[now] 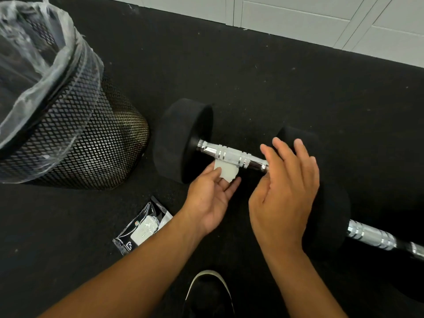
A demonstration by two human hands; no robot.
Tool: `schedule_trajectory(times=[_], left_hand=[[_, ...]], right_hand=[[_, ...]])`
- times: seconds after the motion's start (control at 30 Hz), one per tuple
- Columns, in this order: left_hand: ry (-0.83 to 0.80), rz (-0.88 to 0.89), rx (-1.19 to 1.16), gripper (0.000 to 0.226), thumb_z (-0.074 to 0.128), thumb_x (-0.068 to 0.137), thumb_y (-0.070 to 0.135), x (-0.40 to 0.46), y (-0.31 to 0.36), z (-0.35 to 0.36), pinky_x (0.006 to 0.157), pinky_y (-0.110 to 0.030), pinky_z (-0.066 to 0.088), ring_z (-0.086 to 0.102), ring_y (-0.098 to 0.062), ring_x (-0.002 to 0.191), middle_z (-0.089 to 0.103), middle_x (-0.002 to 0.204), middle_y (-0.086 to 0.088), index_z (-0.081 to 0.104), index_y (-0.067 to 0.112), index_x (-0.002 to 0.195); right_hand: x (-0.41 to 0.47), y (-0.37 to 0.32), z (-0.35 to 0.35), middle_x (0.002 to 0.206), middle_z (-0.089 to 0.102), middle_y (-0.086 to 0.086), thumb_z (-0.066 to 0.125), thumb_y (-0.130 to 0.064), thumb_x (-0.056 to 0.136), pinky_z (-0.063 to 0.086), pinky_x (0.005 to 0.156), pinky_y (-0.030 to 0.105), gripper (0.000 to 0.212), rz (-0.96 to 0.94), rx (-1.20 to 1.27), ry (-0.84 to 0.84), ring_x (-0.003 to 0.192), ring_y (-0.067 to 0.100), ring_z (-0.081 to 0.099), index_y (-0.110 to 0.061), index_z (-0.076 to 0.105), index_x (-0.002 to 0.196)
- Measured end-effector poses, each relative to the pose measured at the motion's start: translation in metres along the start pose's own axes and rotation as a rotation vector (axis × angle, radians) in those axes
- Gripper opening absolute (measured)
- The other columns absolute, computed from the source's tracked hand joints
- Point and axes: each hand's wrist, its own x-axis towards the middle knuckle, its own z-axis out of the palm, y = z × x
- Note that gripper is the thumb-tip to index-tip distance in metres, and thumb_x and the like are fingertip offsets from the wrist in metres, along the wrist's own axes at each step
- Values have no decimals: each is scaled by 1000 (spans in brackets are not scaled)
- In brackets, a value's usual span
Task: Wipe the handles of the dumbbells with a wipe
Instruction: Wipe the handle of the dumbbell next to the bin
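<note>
A black dumbbell lies on the dark floor, its chrome handle [231, 156] running between two round black heads [183, 136]. My left hand [210, 196] is just below the handle and holds a small white wipe [226, 171] in its fingertips, the wipe touching the handle's underside. My right hand [285, 189] hovers with fingers spread over the handle's right end and the right head, holding nothing. A second dumbbell's chrome handle [376, 237] shows at the lower right.
A black mesh waste bin [75, 138] with a clear plastic liner stands at the left. A torn wipe packet [143, 227] lies on the floor beside my left forearm. My black shoe [207, 292] is at the bottom. White wall panels [298, 21] border the floor at the back.
</note>
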Motion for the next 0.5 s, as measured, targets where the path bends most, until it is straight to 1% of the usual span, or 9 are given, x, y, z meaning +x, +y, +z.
schedule_trajectory(times=[0.07, 0.17, 0.27, 0.4, 0.5], left_hand=[[-32, -12, 42, 38, 37, 107, 10, 2, -1, -1, 112, -47, 44, 65, -22, 122, 70, 128, -9, 59, 15, 137], [-123, -87, 193, 38, 37, 107, 12, -3, -8, 5, 113, -48, 42, 61, -26, 126, 69, 129, -10, 59, 17, 138], [-169, -83, 171, 37, 37, 107, 12, -5, -15, 13, 113, -46, 43, 60, -30, 129, 68, 130, -14, 59, 10, 136], [-61, -1, 47, 36, 38, 105, 6, 11, -11, 21, 112, -46, 45, 62, -31, 125, 68, 129, -19, 59, 3, 133], [-3, 25, -25, 36, 38, 102, 0, 18, -3, 24, 109, -44, 47, 66, -29, 119, 71, 124, -18, 60, 2, 132]], right_hand=[[0, 0, 0, 145, 59, 4, 43, -5, 96, 20, 126, 45, 45, -3, 16, 22, 149, 26, 37, -13, 61, 136], [5, 8, -4, 139, 64, 1, 46, -7, 97, 26, 122, 41, 40, -17, 63, 59, 144, 21, 45, -14, 65, 132], [7, 19, -1, 135, 67, -1, 51, -6, 97, 30, 118, 41, 36, -91, 33, 100, 140, 20, 49, -15, 68, 128], [5, 23, 12, 132, 70, -1, 52, -5, 99, 35, 116, 41, 33, -130, -33, 234, 134, 22, 56, -14, 72, 123], [5, 23, 16, 130, 70, -1, 43, -11, 104, 38, 115, 41, 35, -144, -47, 279, 133, 22, 58, -15, 73, 122]])
